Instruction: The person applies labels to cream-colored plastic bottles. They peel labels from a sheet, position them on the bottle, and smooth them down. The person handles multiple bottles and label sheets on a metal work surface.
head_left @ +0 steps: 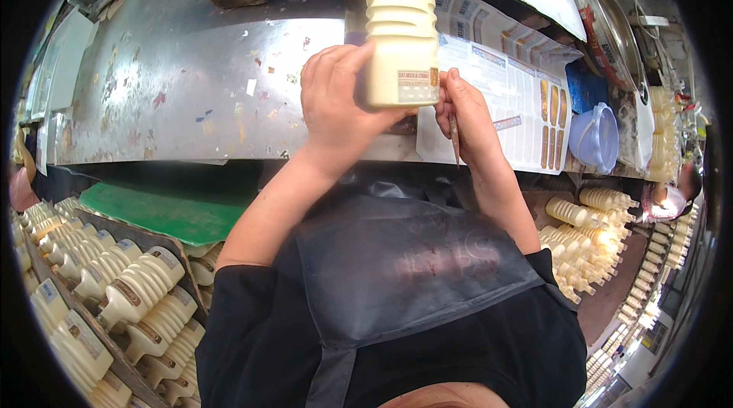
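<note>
A cream plastic bottle (pixel 401 30) with a ribbed upper body is gripped at its lower left by my left hand (pixel 336 98), the fingers reaching round its base. Small labels show on its lower front, and a gold one sits higher up. My right hand (pixel 472 121) is beside the bottle's lower right edge, thumb raised. Between its curled fingers is a thin, brown, pointed tool (pixel 456 139), tip downward. Just beyond that hand, label sheets (pixel 508 98) with gold and pale stickers lie on the metal worktable (pixel 198 95).
A blue bucket (pixel 595 139) stands right of the sheets. Below the table's left edge lies a green board (pixel 164 205). Many ribbed bottles (pixel 149 286) fill trays at left; more bottles (pixel 580 247) lie at right. Another person (pixel 672 198) is at the far right.
</note>
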